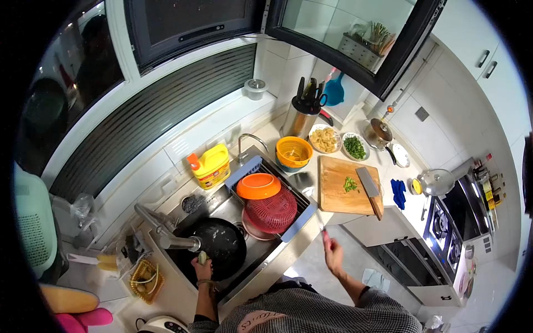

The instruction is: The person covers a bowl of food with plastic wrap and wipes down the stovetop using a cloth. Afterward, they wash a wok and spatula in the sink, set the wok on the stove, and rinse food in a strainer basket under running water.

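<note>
My left hand [203, 267] is over the sink, closed round a small pale green piece of food [202, 257], just below the faucet head [189, 243]. Under and beside it a black wok [222, 247] with water in it lies in the sink. My right hand [333, 254] is in front of the counter edge, closed on the pinkish-red handle of a small knife [325, 235] that points up. Near it, a cleaver [367, 183] and chopped greens [350, 184] lie on a wooden cutting board [331, 195].
A drying rack [288, 232] over the sink holds an orange bowl [259, 186] and a red basket [272, 211]. Behind stand a yellow bottle [213, 166], an orange colander [294, 151], plates of food [325, 139] and a knife block [298, 119]. The stove [442, 227] is at right.
</note>
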### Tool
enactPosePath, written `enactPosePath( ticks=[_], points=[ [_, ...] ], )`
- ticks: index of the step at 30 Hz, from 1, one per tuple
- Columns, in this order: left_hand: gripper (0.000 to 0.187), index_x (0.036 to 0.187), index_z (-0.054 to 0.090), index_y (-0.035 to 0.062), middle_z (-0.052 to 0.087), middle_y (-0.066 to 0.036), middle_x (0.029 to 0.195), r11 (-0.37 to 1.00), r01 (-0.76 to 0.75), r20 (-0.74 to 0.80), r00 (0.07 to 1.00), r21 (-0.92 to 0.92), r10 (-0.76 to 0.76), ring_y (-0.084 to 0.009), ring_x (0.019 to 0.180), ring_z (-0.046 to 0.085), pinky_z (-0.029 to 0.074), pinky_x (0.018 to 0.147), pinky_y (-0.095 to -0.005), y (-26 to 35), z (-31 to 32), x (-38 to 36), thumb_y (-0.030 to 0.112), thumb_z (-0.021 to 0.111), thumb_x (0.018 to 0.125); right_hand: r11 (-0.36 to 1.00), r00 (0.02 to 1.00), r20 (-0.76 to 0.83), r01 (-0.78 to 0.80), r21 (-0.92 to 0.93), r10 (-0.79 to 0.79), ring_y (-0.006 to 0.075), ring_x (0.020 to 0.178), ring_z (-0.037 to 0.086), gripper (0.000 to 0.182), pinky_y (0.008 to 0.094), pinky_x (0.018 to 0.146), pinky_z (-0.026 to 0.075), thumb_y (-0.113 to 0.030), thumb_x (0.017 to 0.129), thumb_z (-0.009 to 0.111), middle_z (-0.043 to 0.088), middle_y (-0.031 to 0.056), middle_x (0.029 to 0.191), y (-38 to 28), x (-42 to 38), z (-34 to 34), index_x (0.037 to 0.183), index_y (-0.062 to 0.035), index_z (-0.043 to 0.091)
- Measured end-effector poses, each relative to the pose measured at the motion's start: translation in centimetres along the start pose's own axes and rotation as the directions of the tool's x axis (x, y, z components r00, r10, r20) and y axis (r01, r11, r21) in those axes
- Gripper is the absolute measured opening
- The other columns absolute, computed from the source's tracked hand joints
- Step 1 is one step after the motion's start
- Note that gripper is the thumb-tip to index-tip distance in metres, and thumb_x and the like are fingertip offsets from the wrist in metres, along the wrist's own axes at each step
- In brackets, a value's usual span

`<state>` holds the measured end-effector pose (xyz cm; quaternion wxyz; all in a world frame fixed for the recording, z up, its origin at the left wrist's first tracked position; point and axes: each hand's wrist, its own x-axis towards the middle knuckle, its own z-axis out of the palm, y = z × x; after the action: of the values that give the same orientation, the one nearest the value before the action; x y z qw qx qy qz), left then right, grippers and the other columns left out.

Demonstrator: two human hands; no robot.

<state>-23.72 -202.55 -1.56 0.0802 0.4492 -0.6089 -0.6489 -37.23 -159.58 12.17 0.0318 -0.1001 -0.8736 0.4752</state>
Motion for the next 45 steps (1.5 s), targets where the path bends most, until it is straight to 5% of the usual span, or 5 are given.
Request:
enactPosePath(
  ticks=[25,28,32,38,45],
  points=[
    [0.048,0.119,0.032,0.0052,0.049,-0.002,0.074,0.996,-0.003,0.17,0.985,-0.091,0.018,-0.0086,0.055,0.043,0.034,0.044,-0.0226,1.3,-3.0,0.3,0.02,0.059,0.082,0.988,0.986,0.083,0.149,-0.029,-0.146,0.0175,0.065,0.057,0.024,0.0299,0.058,0.047,-0.021,0.086,0.054,0.055,0.011,0.079,0.3,6.9,7.3,0.098,-0.0002,0.057],
    [0.034,0.115,0.04,0.0034,0.044,0.002,0.07,0.994,-0.098,0.023,0.995,0.057,0.096,-0.0078,0.058,0.039,0.035,0.054,-0.0228,3.9,-3.2,0.7,0.02,0.05,0.087,0.923,0.297,0.955,-0.363,0.13,-0.017,0.0163,0.069,0.06,0.035,0.0295,0.065,0.051,-0.029,0.093,0.044,0.061,0.0089,0.083,-1.6,-2.5,12.2,0.099,0.0006,0.06],
    [0.036,0.117,0.04,0.0019,0.05,-0.006,0.087,0.852,-0.324,0.158,0.946,0.412,0.283,-0.017,0.083,0.048,0.04,0.082,-0.0323,2.7,-5.5,5.4,0.022,0.05,0.089,0.99,-0.441,0.893,-0.055,-0.132,0.095,0.0262,0.088,0.061,0.049,0.0356,0.08,0.05,-0.035,0.092,0.046,0.062,0.0138,0.091,2.0,-18.4,22.2,0.122,0.0025,0.046],
    [0.038,0.121,0.044,0.0032,0.04,-0.013,0.133,0.89,-0.292,0.364,0.918,0.349,0.158,-0.0284,0.113,0.045,0.034,0.099,-0.0416,1.0,-4.3,10.5,0.024,0.051,0.089,0.389,-0.431,0.868,-0.776,-0.496,0.247,0.0242,0.094,0.058,0.062,0.0369,0.087,0.043,-0.036,0.086,0.058,0.061,0.0098,0.089,0.3,-31.7,25.5,0.132,-0.0006,0.034],
    [0.041,0.123,0.048,0.0078,0.042,-0.014,0.132,0.099,-0.471,0.466,0.781,0.877,-0.416,-0.0307,0.118,0.043,0.038,0.096,-0.0392,-2.8,-5.6,9.5,0.026,0.051,0.087,0.275,-0.377,0.915,-0.873,-0.402,0.142,0.019,0.08,0.056,0.027,0.0326,0.077,0.045,-0.029,0.086,0.059,0.058,0.0062,0.08,-1.2,-25.0,20.0,0.088,-0.0021,0.056]
  ],
)
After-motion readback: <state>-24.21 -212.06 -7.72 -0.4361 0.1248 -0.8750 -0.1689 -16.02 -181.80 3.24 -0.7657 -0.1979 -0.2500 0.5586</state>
